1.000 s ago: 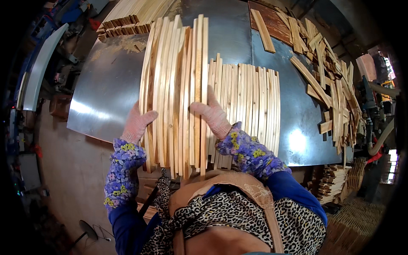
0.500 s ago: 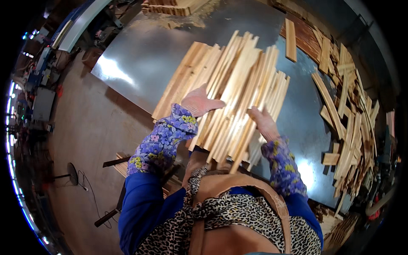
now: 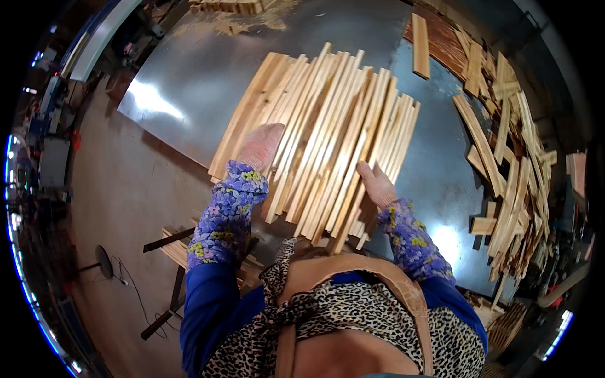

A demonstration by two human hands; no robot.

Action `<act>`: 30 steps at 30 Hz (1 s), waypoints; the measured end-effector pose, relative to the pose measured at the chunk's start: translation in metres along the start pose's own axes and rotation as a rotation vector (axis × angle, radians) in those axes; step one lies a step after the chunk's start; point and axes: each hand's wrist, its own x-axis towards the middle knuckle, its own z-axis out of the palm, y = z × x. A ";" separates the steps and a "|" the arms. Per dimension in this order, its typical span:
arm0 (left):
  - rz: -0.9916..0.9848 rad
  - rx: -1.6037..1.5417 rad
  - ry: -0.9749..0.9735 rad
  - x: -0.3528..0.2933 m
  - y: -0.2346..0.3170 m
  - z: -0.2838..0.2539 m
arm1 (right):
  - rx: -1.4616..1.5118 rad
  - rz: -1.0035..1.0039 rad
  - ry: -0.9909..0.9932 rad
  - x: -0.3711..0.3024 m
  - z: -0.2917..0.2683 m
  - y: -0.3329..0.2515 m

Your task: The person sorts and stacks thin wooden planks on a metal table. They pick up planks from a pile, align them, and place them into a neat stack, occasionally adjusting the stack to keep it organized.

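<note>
Nearly flat, the left grip (image 3: 261,146) touches wooden strips (image 3: 328,142).

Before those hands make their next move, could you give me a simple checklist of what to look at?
1. Left hand at the wooden strips: ok, it lies over their left part.
2. Right hand at the strips: ok, it is at their right side.
3. Right fingers hooked underneath: cannot tell, mostly hidden.
4. Strip ends even: not ok, staggered at both near and far ends.
5. Loose wood pile apart from the strips: ok, bare metal tabletop shows between.
</note>
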 end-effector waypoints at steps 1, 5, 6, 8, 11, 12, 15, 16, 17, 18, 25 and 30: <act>0.074 0.199 0.190 0.009 -0.016 -0.007 | 0.038 -0.006 0.026 -0.004 0.001 0.004; -0.099 0.708 0.680 0.040 -0.106 -0.051 | 0.108 -0.077 0.038 0.000 0.005 0.017; -0.239 0.760 0.718 0.041 -0.110 -0.058 | 0.160 -0.089 0.038 -0.009 0.001 0.007; -0.292 0.545 0.355 0.042 -0.098 -0.066 | 0.253 -0.124 0.029 0.007 0.009 0.034; -0.283 0.387 0.201 0.043 -0.082 -0.052 | 0.316 -0.119 0.097 0.008 0.016 0.030; -0.266 0.362 0.213 0.043 -0.082 -0.047 | 0.325 -0.106 0.110 0.007 0.017 0.026; -0.339 0.367 0.046 0.062 -0.090 -0.063 | 0.350 -0.143 0.042 -0.004 0.009 0.006; -0.332 0.346 -0.012 0.068 -0.094 -0.069 | 0.360 -0.151 0.015 -0.003 0.008 0.008; -0.319 0.329 -0.073 0.077 -0.097 -0.078 | 0.375 -0.159 -0.006 0.001 0.007 0.013; -0.310 0.309 -0.135 0.081 -0.101 -0.082 | 0.385 -0.165 -0.031 0.004 0.006 0.016; -0.140 0.273 0.053 0.038 -0.070 -0.128 | 0.342 -0.103 0.075 0.022 0.017 0.054; -0.162 -0.399 -0.089 -0.040 -0.014 -0.152 | 0.386 -0.206 0.015 0.014 0.015 0.038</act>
